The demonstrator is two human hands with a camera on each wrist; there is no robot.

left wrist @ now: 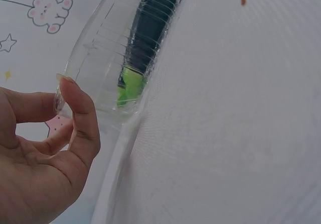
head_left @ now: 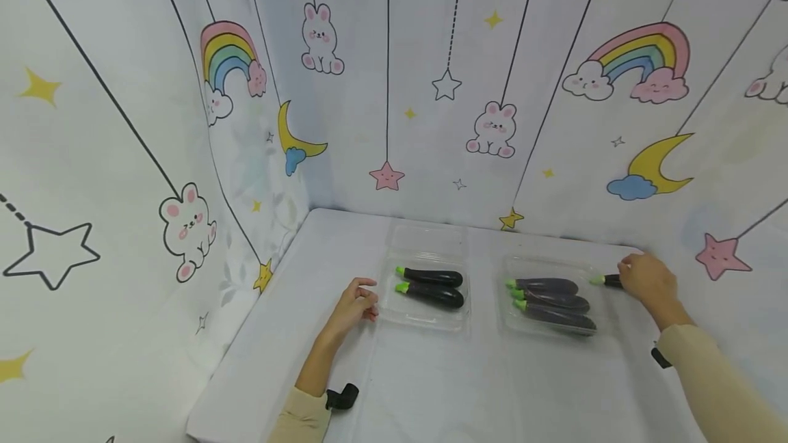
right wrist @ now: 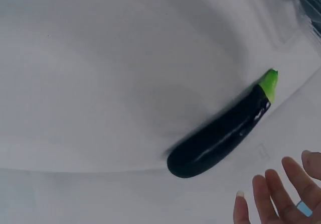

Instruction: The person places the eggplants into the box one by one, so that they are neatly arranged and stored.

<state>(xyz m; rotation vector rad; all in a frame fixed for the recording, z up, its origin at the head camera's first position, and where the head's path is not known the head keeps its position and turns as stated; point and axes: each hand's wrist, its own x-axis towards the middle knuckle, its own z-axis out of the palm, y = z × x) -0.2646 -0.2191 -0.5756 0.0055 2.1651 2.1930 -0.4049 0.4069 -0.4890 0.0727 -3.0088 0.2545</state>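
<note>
My left hand [head_left: 356, 306] is at the left edge of a clear plastic container [head_left: 425, 320], its fingers loosely bent. In the left wrist view the fingertips overlap the container's rim [left wrist: 67, 68]. Two dark eggplants, one in front [head_left: 434, 294] and one behind [head_left: 434, 277], lie inside, green stems to the left. On the far right, my right hand [head_left: 649, 284] reaches over a single eggplant [head_left: 612, 281] on the table, hiding part of it. The right wrist view shows this eggplant [right wrist: 220, 133] whole, apart from the spread fingers [right wrist: 278, 194].
A second clear container [head_left: 514, 327] holds three eggplants [head_left: 557, 301], between the first container and my right hand. A clear lid [head_left: 427, 238] lies behind the first container. The white table [head_left: 443, 381] meets a patterned cloth wall [head_left: 431, 135] at the back.
</note>
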